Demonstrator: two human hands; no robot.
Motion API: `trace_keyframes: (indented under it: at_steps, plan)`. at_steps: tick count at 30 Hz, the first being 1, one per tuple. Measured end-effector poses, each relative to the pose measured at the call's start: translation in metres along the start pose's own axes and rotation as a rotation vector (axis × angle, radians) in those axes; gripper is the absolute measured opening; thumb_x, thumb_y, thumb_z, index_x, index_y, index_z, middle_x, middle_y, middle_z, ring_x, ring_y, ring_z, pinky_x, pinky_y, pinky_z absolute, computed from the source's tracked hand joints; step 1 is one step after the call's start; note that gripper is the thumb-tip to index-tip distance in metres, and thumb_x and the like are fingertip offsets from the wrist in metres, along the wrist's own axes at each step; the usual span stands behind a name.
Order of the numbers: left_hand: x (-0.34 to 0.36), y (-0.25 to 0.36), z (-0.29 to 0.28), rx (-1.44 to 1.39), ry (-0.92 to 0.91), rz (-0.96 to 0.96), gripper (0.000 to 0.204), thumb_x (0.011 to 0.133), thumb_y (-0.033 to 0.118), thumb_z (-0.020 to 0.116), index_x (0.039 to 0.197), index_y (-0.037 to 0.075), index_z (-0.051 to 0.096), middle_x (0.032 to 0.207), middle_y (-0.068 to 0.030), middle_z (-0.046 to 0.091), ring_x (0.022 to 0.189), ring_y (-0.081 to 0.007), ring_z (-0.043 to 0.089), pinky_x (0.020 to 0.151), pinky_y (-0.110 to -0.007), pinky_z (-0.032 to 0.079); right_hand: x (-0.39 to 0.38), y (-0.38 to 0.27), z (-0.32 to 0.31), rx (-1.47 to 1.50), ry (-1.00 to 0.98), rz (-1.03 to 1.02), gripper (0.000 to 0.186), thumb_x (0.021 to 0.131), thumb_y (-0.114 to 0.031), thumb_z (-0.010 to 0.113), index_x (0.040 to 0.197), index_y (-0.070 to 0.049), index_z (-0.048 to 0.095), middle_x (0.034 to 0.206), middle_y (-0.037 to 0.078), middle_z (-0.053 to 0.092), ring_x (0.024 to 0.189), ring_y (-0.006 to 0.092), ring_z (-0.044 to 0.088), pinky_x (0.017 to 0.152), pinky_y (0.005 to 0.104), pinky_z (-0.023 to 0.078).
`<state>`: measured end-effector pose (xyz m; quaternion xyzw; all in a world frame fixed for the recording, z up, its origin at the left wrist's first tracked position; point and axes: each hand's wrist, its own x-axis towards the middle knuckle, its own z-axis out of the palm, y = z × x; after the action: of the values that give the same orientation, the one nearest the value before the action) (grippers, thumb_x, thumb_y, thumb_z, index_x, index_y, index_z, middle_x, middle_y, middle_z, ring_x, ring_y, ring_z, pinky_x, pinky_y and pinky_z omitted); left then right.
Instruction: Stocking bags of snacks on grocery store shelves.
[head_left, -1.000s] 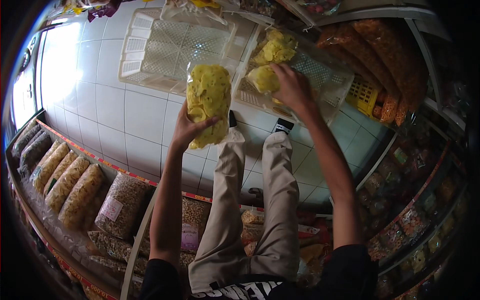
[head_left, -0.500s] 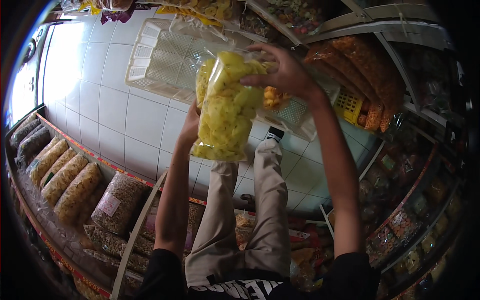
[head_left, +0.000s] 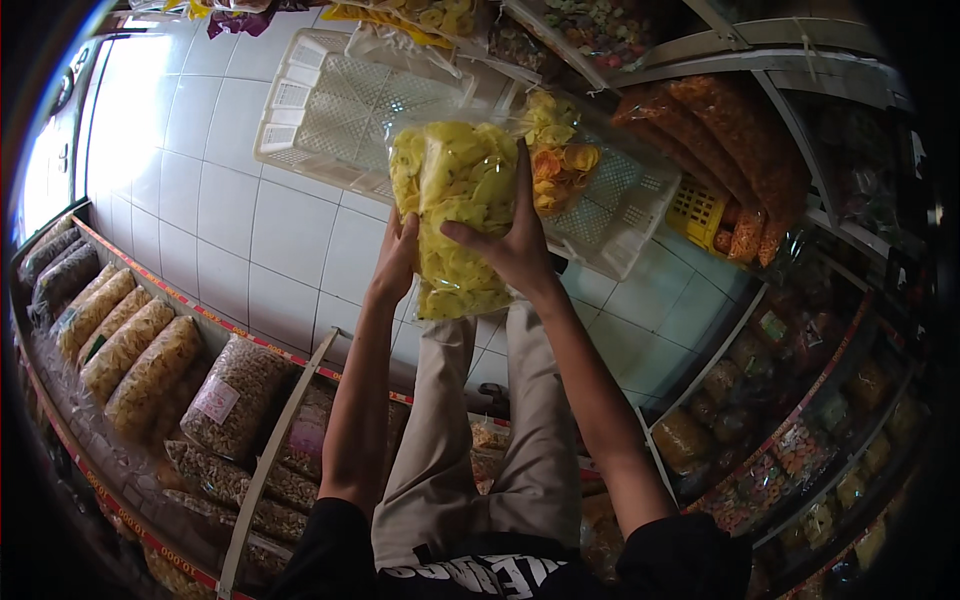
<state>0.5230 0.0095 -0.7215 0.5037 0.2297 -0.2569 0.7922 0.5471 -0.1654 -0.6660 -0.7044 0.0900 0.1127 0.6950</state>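
A large clear plastic bag of yellow-green chips (head_left: pixel 455 190) is held up between my two hands, above my knees. My left hand (head_left: pixel 398 250) grips its left edge, with the thumb at the front and the other fingers hidden behind. My right hand (head_left: pixel 510 235) clasps the right side, its thumb lying across the front and its fingers along the edge. Just past the bag, a pack of yellow and orange chips (head_left: pixel 562 165) rests in a pale plastic crate (head_left: pixel 640 235).
Another pale crate (head_left: pixel 285 120) sits on the tiled floor (head_left: pixel 225 210) to the far left. Bagged snacks (head_left: pixel 155 375) fill the low left shelf, beside a metal bar (head_left: pixel 275 450). Long orange snack bags (head_left: pixel 715 140) and a yellow basket (head_left: pixel 695 205) stand at the right.
My right hand has come down from the bag's top right to its right side. The bag has turned slightly and sits more upright, and the chips in the crate behind are more exposed.
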Motion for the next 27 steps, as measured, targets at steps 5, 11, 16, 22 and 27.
trace_keyframes:
  at_steps: [5, 11, 16, 22, 27]
  plan:
    - [-0.016, 0.007, 0.016, 0.031, -0.059, 0.104, 0.093, 0.082, 0.058, 0.057, 0.147, 0.009, 0.01, 0.145, -0.0162, 0.027, 0.133, -0.0269, 0.03, 0.107, -0.037, 0.03, -0.016, -0.022, 0.0, -0.167, -0.039, -0.026, 0.111, 0.072, -0.041, 0.077, 0.145, 0.001, 0.005, 0.142, 0.027, 0.026, 0.133, 0.0338, 0.031, 0.107, 0.0416, 0.029]
    - [-0.027, 0.013, 0.012, -0.011, -0.131, 0.045, 0.118, 0.061, 0.055, 0.079, 0.145, 0.002, 0.015, 0.142, -0.017, 0.032, 0.132, -0.0277, 0.032, 0.106, -0.039, 0.03, -0.02, -0.038, 0.004, -0.282, -0.045, -0.056, 0.105, 0.075, -0.041, 0.074, 0.146, -0.004, 0.006, 0.138, 0.026, 0.031, 0.128, 0.0374, 0.036, 0.104, 0.0438, 0.033]
    - [-0.038, 0.041, 0.028, 0.016, -0.151, 0.095, 0.118, 0.061, 0.054, 0.079, 0.145, 0.002, 0.016, 0.142, -0.0165, 0.033, 0.131, -0.0272, 0.035, 0.107, -0.038, 0.029, -0.027, -0.064, -0.005, -0.239, -0.06, -0.112, 0.102, 0.078, -0.035, 0.072, 0.146, -0.002, 0.005, 0.14, 0.026, 0.029, 0.13, 0.0363, 0.034, 0.105, 0.042, 0.032]
    - [-0.09, 0.063, 0.026, 0.048, 0.027, 0.156, 0.132, 0.05, 0.069, 0.077, 0.144, 0.0, 0.016, 0.143, -0.0171, 0.031, 0.133, -0.0275, 0.031, 0.107, -0.039, 0.028, -0.036, -0.141, 0.014, -0.34, -0.251, -0.141, 0.099, 0.075, -0.028, 0.075, 0.145, -0.001, 0.01, 0.142, 0.025, 0.029, 0.131, 0.0348, 0.034, 0.104, 0.0394, 0.033]
    - [-0.18, 0.096, 0.045, -0.094, 0.188, 0.383, 0.119, 0.057, 0.051, 0.082, 0.143, -0.001, 0.018, 0.138, -0.0143, 0.036, 0.129, -0.0239, 0.036, 0.105, -0.036, 0.031, -0.06, -0.199, 0.037, -0.437, -0.563, -0.149, 0.107, 0.072, -0.032, 0.077, 0.147, -0.007, 0.006, 0.14, 0.025, 0.032, 0.129, 0.0343, 0.038, 0.101, 0.0402, 0.037]
